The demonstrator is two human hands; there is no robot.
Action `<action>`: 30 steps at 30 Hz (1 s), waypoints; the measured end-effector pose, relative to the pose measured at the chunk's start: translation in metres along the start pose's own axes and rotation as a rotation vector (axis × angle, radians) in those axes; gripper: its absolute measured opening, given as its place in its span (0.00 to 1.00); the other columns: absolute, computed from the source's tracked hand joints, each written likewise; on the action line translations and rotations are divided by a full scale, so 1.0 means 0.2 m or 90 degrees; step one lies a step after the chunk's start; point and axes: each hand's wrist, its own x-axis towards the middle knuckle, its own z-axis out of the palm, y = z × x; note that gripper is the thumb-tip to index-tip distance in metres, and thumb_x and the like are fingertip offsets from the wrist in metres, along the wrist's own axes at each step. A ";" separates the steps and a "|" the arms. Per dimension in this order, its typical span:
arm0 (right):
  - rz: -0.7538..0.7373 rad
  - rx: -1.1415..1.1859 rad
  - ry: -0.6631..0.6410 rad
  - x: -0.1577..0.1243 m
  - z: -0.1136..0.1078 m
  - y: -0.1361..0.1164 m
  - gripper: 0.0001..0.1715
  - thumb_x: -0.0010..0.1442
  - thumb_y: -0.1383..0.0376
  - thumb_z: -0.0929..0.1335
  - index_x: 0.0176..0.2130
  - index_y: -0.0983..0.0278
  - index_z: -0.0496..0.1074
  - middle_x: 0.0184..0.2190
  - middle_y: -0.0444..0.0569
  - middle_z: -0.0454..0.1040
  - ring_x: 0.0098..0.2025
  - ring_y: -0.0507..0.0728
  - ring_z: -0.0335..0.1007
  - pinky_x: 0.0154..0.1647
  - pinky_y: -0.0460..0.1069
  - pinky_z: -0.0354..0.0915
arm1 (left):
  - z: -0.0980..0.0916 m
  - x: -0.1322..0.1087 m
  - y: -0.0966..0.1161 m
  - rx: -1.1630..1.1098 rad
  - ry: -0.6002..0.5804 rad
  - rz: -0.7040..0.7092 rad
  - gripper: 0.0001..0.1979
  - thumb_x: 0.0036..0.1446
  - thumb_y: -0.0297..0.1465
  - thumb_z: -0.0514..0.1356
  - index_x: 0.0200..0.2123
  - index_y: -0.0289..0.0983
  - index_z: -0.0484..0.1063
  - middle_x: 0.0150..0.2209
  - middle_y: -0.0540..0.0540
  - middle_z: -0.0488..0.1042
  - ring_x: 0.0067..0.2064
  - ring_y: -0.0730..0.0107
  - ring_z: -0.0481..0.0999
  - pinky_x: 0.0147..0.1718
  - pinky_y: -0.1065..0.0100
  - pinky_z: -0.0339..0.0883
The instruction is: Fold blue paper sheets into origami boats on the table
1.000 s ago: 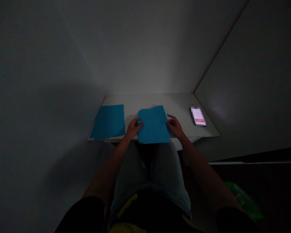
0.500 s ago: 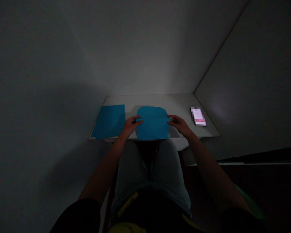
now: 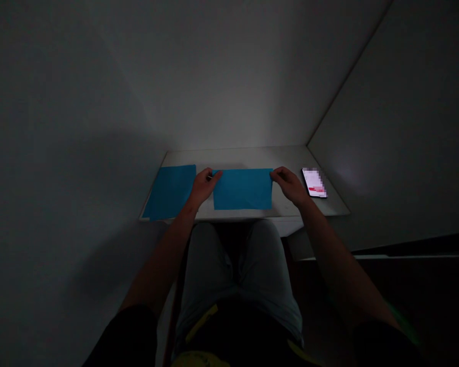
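A thin blue sheet (image 3: 243,189), of cloth or paper I cannot tell which, hangs or lies as a flat rectangle in front of me with a straight upper edge. My left hand (image 3: 204,185) pinches its upper left corner between thumb and fingers. At the upper right corner, the fingertips of my right hand (image 3: 288,184) are closed on it. Other blue sheets (image 3: 172,191) lie flat at the left end of the white tabletop (image 3: 229,157), a little overlapping, close to my left hand.
A phone (image 3: 314,182) with a lit, blurred screen lies on the right side of the tabletop. Walls stand behind the table and at both sides. My knees (image 3: 235,244) are below its front edge. The room is dim.
The blue sheet went from a rounded, bent shape to a flat rectangle with straight edges. Both hands moved slightly away from me to its upper corners. The other sheets and phone stayed put.
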 end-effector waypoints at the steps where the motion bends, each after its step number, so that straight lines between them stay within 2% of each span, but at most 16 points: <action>1: 0.016 0.018 0.003 0.03 0.02 0.03 0.26 0.64 0.39 0.71 0.37 0.58 0.70 0.34 0.46 0.74 0.38 0.57 0.71 0.45 0.54 0.71 | 0.02 0.03 -0.02 0.020 0.000 -0.009 0.23 0.65 0.51 0.63 0.28 0.40 0.66 0.29 0.50 0.69 0.32 0.69 0.71 0.34 0.67 0.68; 3: 0.055 0.026 0.016 0.07 0.07 0.11 0.27 0.63 0.38 0.70 0.37 0.58 0.68 0.32 0.45 0.73 0.36 0.57 0.71 0.42 0.54 0.71 | 0.07 0.09 -0.07 0.062 0.015 -0.026 0.20 0.66 0.48 0.63 0.31 0.40 0.67 0.30 0.50 0.72 0.33 0.68 0.72 0.36 0.66 0.69; 5: 0.092 -0.027 0.031 0.10 0.13 0.20 0.26 0.65 0.39 0.67 0.38 0.58 0.68 0.32 0.46 0.73 0.36 0.58 0.72 0.42 0.55 0.72 | 0.14 0.10 -0.14 0.117 0.052 -0.040 0.13 0.67 0.44 0.63 0.39 0.40 0.71 0.39 0.46 0.77 0.38 0.65 0.76 0.43 0.62 0.73; 6: 0.108 -0.081 0.045 0.11 0.15 0.25 0.24 0.66 0.41 0.66 0.39 0.58 0.69 0.34 0.48 0.75 0.37 0.60 0.74 0.44 0.57 0.72 | 0.17 0.09 -0.17 0.156 0.069 -0.035 0.13 0.68 0.42 0.62 0.45 0.39 0.72 0.45 0.42 0.78 0.43 0.62 0.78 0.48 0.59 0.73; 8: 0.127 -0.221 0.083 0.09 0.20 0.31 0.21 0.69 0.46 0.64 0.45 0.60 0.72 0.43 0.56 0.79 0.44 0.64 0.77 0.50 0.61 0.72 | 0.24 0.03 -0.23 0.252 0.063 0.015 0.18 0.69 0.41 0.61 0.56 0.37 0.72 0.57 0.35 0.77 0.56 0.55 0.77 0.59 0.54 0.70; 11: 0.083 -0.407 0.111 0.03 0.28 0.35 0.27 0.70 0.55 0.63 0.61 0.66 0.70 0.62 0.67 0.74 0.60 0.71 0.73 0.62 0.67 0.67 | 0.35 -0.10 -0.29 0.369 -0.070 0.117 0.26 0.72 0.41 0.56 0.68 0.36 0.67 0.70 0.34 0.68 0.73 0.51 0.64 0.71 0.52 0.60; 13: 0.015 -0.478 0.051 -0.02 0.35 0.33 0.31 0.72 0.58 0.60 0.69 0.65 0.66 0.70 0.64 0.68 0.69 0.71 0.65 0.68 0.68 0.61 | 0.40 -0.17 -0.31 0.429 -0.159 0.141 0.29 0.74 0.41 0.53 0.72 0.36 0.63 0.75 0.38 0.63 0.78 0.51 0.56 0.75 0.51 0.53; 15: -0.044 -0.523 -0.054 -0.07 0.42 0.32 0.32 0.75 0.57 0.58 0.73 0.62 0.63 0.74 0.59 0.64 0.74 0.67 0.60 0.72 0.66 0.56 | 0.44 -0.22 -0.32 0.478 -0.206 0.145 0.31 0.75 0.42 0.50 0.75 0.37 0.60 0.77 0.41 0.59 0.79 0.52 0.51 0.77 0.49 0.47; 17: -0.066 -0.558 -0.140 -0.11 0.47 0.32 0.33 0.77 0.56 0.56 0.74 0.61 0.62 0.75 0.56 0.63 0.76 0.66 0.58 0.75 0.66 0.53 | 0.46 -0.24 -0.33 0.505 -0.221 0.146 0.32 0.75 0.44 0.48 0.76 0.38 0.59 0.78 0.41 0.56 0.80 0.51 0.49 0.78 0.46 0.42; 19: -0.064 -0.585 -0.181 -0.13 0.48 0.33 0.34 0.77 0.54 0.56 0.75 0.59 0.62 0.76 0.54 0.61 0.77 0.65 0.55 0.76 0.67 0.50 | 0.46 -0.25 -0.33 0.501 -0.219 0.145 0.33 0.75 0.45 0.48 0.77 0.40 0.57 0.79 0.41 0.55 0.80 0.49 0.48 0.78 0.43 0.41; 23: -0.038 -0.609 -0.170 -0.14 0.41 0.37 0.36 0.77 0.49 0.57 0.77 0.55 0.58 0.78 0.52 0.56 0.79 0.67 0.51 0.78 0.69 0.46 | 0.45 -0.24 -0.35 0.441 -0.203 0.134 0.32 0.74 0.46 0.50 0.76 0.43 0.59 0.78 0.41 0.57 0.80 0.46 0.50 0.77 0.39 0.41; 26: -0.018 -0.613 -0.158 -0.14 0.33 0.39 0.38 0.76 0.48 0.58 0.78 0.55 0.56 0.78 0.53 0.56 0.79 0.68 0.51 0.78 0.70 0.45 | 0.43 -0.20 -0.36 0.391 -0.179 0.122 0.27 0.74 0.44 0.50 0.72 0.46 0.66 0.75 0.41 0.64 0.77 0.46 0.57 0.75 0.40 0.46; 28: -0.016 -0.612 -0.159 -0.14 0.30 0.40 0.39 0.75 0.48 0.58 0.78 0.56 0.56 0.78 0.53 0.56 0.79 0.68 0.51 0.78 0.70 0.45 | 0.42 -0.16 -0.37 0.367 -0.134 0.095 0.27 0.73 0.45 0.52 0.69 0.44 0.68 0.72 0.38 0.67 0.74 0.44 0.62 0.73 0.40 0.50; 30: -0.007 -0.610 -0.152 -0.14 0.29 0.41 0.41 0.74 0.46 0.59 0.77 0.59 0.56 0.78 0.56 0.55 0.79 0.69 0.50 0.78 0.70 0.46 | 0.40 -0.12 -0.39 0.358 -0.071 0.058 0.33 0.68 0.51 0.58 0.69 0.39 0.66 0.71 0.32 0.66 0.73 0.39 0.61 0.72 0.40 0.51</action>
